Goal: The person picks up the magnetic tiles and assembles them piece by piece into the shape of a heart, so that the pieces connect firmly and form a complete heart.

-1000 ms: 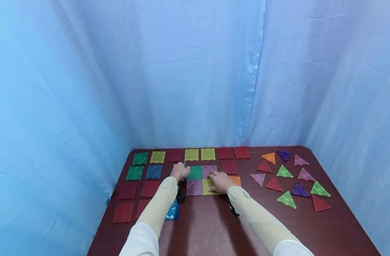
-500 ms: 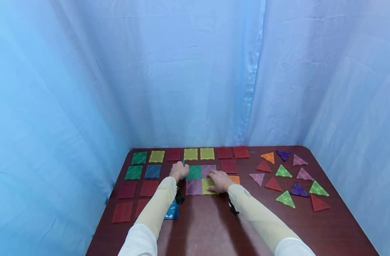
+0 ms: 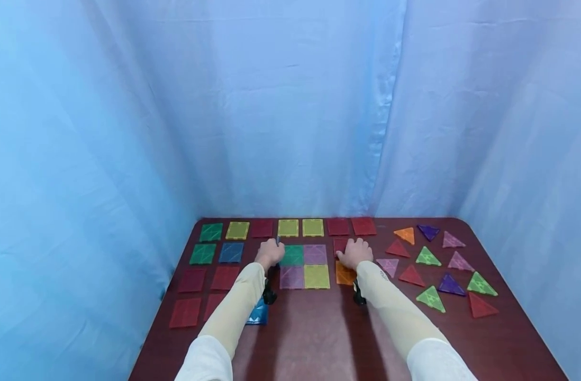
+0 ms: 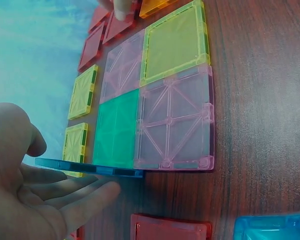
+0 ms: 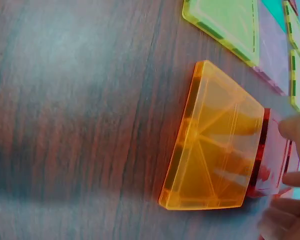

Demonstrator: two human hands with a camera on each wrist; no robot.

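Observation:
My left hand (image 3: 269,254) pinches a blue square magnetic tile (image 4: 90,167) between thumb and fingers. It stands upright, edge-on in the left wrist view, along the left side of a green square tile (image 3: 293,255). That green tile lies flat in a two-by-two block with a far purple tile (image 3: 315,254), a near purple tile (image 3: 292,277) and a yellow tile (image 3: 316,277). My right hand (image 3: 357,254) reaches over a red square tile (image 5: 271,155), partly hiding it, fingers extended at its edges. An orange square tile (image 3: 345,273) lies just nearer than the red one.
Loose square tiles line the back and left, among them a dark blue tile (image 3: 231,252) and a red tile (image 3: 184,313). A bright blue tile (image 3: 257,315) lies beside my left forearm. Several triangles, including a green triangle (image 3: 431,298), spread right. Blue curtains (image 3: 290,106) surround the table.
My right hand has left the purple and yellow tiles of the block and moved right to the red tile behind the orange one. My left hand still holds the blue tile in place.

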